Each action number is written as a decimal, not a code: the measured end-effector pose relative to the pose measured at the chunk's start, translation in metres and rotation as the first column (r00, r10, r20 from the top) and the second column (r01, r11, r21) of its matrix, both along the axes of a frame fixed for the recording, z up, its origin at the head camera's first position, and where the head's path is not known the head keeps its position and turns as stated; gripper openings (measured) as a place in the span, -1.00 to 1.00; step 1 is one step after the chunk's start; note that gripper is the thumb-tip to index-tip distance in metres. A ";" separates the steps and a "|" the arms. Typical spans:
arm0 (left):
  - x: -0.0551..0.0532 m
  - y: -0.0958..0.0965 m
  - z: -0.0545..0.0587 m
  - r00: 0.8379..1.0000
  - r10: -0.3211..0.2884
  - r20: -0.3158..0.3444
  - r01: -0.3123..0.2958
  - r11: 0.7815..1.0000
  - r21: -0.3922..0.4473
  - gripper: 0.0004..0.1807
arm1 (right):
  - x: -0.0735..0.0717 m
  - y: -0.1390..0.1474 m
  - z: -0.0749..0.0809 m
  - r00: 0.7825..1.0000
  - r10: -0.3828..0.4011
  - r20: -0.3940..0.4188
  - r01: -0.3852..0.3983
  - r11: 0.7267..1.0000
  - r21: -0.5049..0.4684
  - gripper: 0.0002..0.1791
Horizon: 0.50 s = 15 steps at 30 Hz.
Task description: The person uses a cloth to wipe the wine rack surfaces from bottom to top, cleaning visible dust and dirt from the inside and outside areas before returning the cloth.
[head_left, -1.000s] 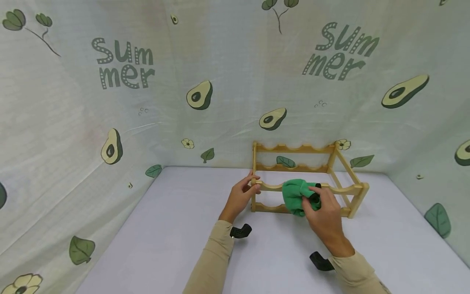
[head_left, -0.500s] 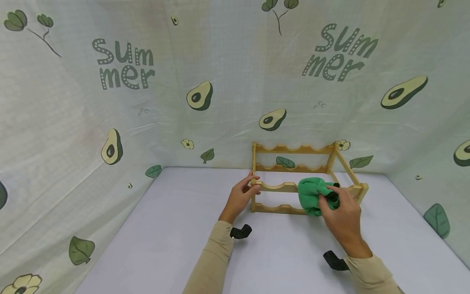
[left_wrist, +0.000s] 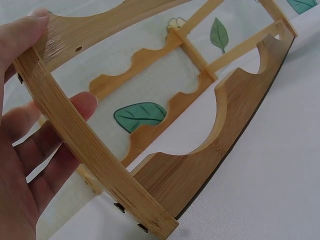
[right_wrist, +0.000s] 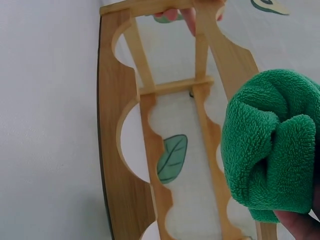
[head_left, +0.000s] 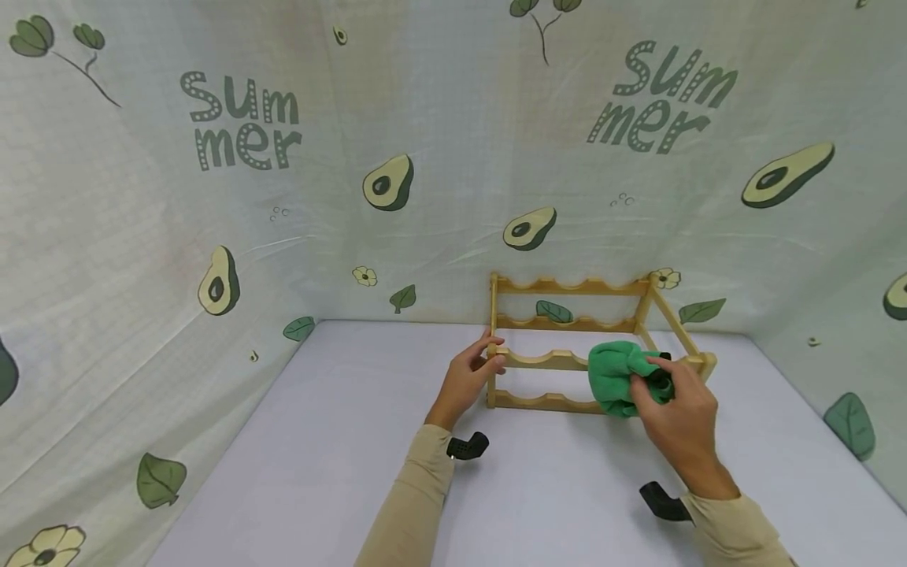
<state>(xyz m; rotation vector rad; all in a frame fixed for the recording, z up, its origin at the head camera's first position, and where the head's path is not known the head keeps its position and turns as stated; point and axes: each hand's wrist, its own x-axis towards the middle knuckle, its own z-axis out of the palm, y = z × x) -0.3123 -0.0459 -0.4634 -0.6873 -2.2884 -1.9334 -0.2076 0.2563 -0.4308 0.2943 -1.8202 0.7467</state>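
Note:
A wooden bottle rack with scalloped rails stands at the back of the table. My left hand grips its front left upright, thumb near the top rail and fingers curled round behind, as the left wrist view shows. In my right hand is a bunched green terry cloth, pinched between thumb and fingers. The cloth lies against the upper front rail toward the rack's right side and hides part of it. In the right wrist view the cloth covers part of that rail.
The white table runs up to a hanging fabric printed with avocados and leaves, close behind the rack. More of this fabric hangs along both sides. Black wrist mounts jut from both sleeves.
My right hand has moved the green cloth to the right along the rack's upper front rail, uncovering more of its middle. The left hand keeps its grip on the left upright.

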 end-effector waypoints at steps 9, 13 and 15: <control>0.001 0.003 0.003 1.000 0.028 -0.014 -0.029 0.999 -0.015 -0.59 | 0.003 0.009 0.005 0.999 -0.023 0.028 0.024 0.999 -0.031 -0.69; 0.003 0.008 0.004 0.998 0.062 -0.025 -0.062 0.998 -0.027 -0.57 | 0.005 0.015 0.009 0.998 -0.042 0.053 0.045 0.998 -0.044 -0.69; 0.004 0.011 0.006 0.996 0.087 -0.029 -0.087 0.996 -0.028 -0.54 | 0.005 0.019 0.010 0.997 -0.051 0.061 0.054 0.997 -0.049 -0.69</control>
